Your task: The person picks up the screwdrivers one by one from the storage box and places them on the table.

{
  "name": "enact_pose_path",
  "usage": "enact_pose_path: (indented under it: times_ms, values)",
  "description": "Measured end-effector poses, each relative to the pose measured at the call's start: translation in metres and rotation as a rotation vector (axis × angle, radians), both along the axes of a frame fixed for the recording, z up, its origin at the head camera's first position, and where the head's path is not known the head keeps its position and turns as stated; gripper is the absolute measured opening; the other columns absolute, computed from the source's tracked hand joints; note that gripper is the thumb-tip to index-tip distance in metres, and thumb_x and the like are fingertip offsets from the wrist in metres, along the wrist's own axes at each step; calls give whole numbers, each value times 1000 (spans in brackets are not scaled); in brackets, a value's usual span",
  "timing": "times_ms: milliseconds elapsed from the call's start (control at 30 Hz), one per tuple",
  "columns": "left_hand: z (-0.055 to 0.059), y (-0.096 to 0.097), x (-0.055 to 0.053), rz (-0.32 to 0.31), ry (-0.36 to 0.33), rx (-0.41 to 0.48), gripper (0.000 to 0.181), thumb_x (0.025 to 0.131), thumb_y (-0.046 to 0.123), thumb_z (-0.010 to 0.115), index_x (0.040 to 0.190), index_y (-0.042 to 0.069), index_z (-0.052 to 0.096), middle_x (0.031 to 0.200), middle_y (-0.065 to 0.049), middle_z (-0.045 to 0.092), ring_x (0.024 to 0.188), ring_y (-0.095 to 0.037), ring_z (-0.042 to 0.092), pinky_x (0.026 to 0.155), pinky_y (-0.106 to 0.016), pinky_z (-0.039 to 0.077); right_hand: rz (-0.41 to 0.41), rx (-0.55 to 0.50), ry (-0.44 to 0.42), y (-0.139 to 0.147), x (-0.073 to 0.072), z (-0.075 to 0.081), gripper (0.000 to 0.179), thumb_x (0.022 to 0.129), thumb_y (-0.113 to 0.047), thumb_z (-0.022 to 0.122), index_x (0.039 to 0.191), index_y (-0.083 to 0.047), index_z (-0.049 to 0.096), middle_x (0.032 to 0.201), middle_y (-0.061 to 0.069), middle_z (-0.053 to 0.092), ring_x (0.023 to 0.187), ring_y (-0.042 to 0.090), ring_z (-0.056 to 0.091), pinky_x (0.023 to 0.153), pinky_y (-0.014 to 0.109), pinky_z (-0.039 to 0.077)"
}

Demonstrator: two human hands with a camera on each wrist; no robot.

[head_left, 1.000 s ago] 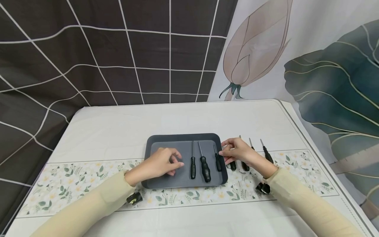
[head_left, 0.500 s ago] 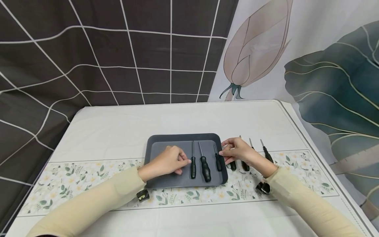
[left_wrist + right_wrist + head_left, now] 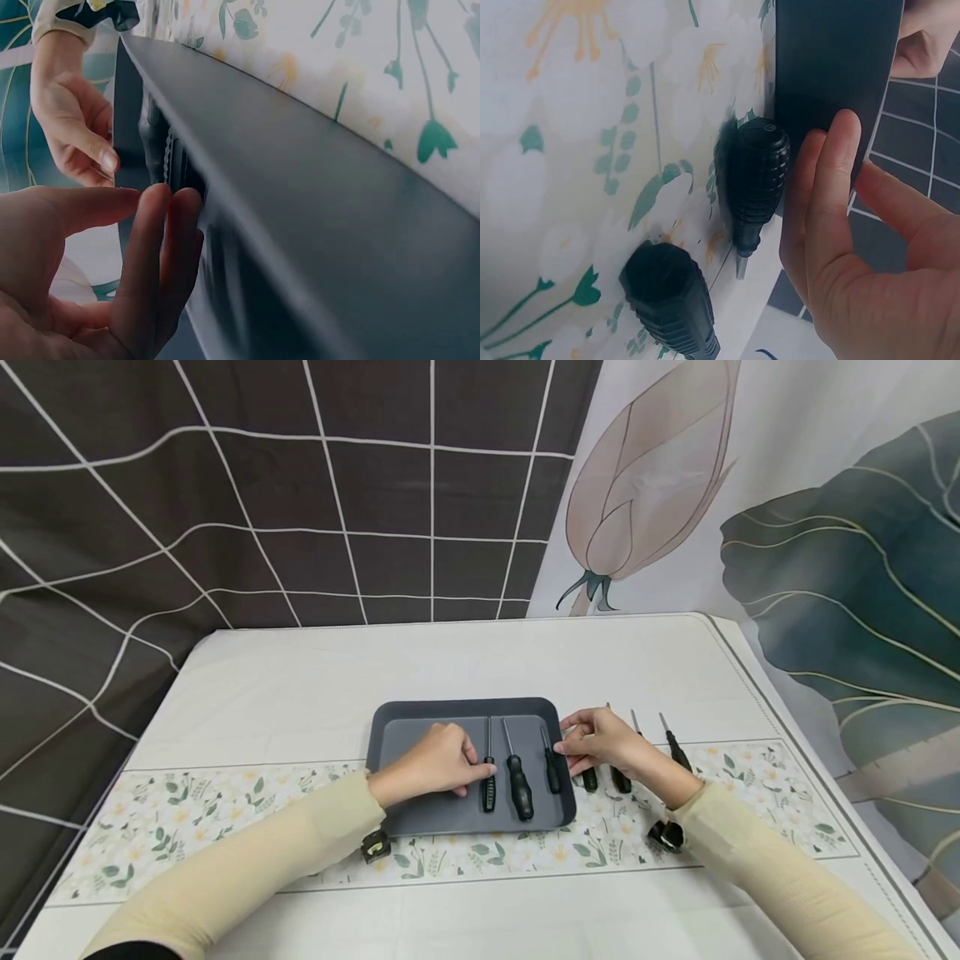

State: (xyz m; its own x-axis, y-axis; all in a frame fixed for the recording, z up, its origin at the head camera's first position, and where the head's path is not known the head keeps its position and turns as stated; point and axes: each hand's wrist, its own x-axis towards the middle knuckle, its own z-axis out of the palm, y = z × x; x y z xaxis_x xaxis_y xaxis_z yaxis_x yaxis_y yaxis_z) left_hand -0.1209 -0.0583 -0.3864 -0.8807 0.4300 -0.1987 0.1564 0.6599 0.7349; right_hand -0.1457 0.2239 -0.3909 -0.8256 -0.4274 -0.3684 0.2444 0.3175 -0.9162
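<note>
In the head view, a dark grey tray [image 3: 431, 822] holds three black-handled screwdrivers. My left hand [image 3: 438, 760] is over the tray, its thumb tip overlapping the handle of the leftmost screwdriver [image 3: 489, 793]. In the left wrist view the thumb and fingers [image 3: 154, 240] come close together in front of a ribbed handle [image 3: 172, 161]; I cannot tell whether they grip it. The middle screwdriver [image 3: 521, 789] and the shorter right one [image 3: 552, 772] lie beside it. My right hand [image 3: 600, 743] pinches the tray's right rim, fingers against the outer wall [image 3: 832, 67] in the right wrist view.
Right of the tray, several more black screwdrivers lie on the cloth, among them one at the far right [image 3: 678, 752], partly hidden by my right hand. Two handles, one nearer the tray [image 3: 757, 176] and one faceted [image 3: 667, 292], show in the right wrist view. A floral-banded white cloth [image 3: 262, 668] covers the table.
My left hand has moved right across the tray until its thumb reaches the leftmost screwdriver's handle. The right hand stays at the tray's rim, and the screwdrivers have not moved.
</note>
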Motion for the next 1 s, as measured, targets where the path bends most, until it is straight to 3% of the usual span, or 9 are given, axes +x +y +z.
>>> enact_pose_path:
  times_ms: [367, 733, 1000]
  values:
    - [-5, 2, -2, -35, -94, 19, 29, 92, 26, 75, 72, 4, 72, 53, -3, 64, 47, -16, 67, 55, -21, 59, 0, -19, -18, -1, 1, -1, 50, 96, 4, 62, 135, 22, 36, 92, 21, 64, 65, 18, 68, 68, 39, 64]
    - [-8, 10, 3, -37, -63, 35, 32, 91, 23, 77, 66, 4, 69, 49, -5, 62, 45, -17, 65, 57, -18, 58, 0, -33, -18, 0, 1, -1, 51, 96, 4, 61, 135, 22, 35, 88, 16, 64, 65, 18, 68, 66, 36, 64]
    - [-9, 11, 4, -17, -75, 51, 26, 88, 13, 76, 65, 4, 69, 52, -2, 63, 45, -15, 65, 50, -22, 58, 3, -27, -18, 0, 1, -2, 50, 96, 3, 62, 134, 22, 36, 88, 16, 65, 64, 19, 68, 66, 37, 64]
